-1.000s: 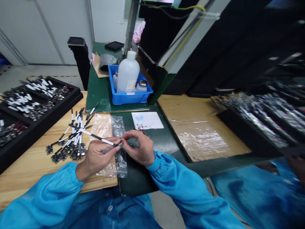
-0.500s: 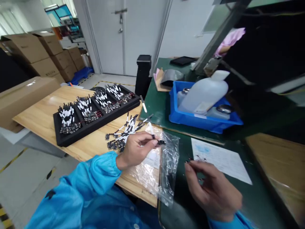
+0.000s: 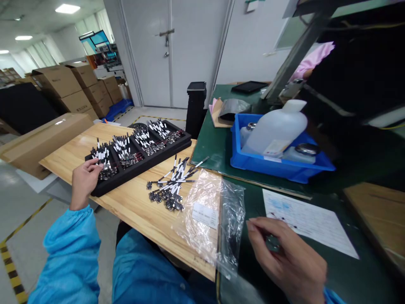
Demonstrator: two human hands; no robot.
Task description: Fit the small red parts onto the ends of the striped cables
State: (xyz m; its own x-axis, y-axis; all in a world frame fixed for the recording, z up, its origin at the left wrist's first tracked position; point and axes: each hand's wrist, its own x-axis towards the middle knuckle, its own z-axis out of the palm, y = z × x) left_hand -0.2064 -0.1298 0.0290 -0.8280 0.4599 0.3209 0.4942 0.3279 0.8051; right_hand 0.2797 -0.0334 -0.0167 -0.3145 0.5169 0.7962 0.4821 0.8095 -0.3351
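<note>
- The left hand (image 3: 84,183) has moved off the clear plastic bag (image 3: 202,236) and now reaches out at about 9 o'clock, its fingers curled down at the near end of the black compartment tray (image 3: 139,169).
- Those fingers are among rows of small circuit boards with white strips (image 3: 103,158); I cannot tell whether they grip one.
- The right hand (image 3: 284,253) is at about 4 o'clock over the green work mat (image 3: 348,270), its fingers and thumb loosely curved; I cannot tell if they hold anything.
- A loose pile of boards (image 3: 167,190) lies at 11 o'clock on the wooden bench (image 3: 126,223), just beside the bag, touched by neither hand.
</note>
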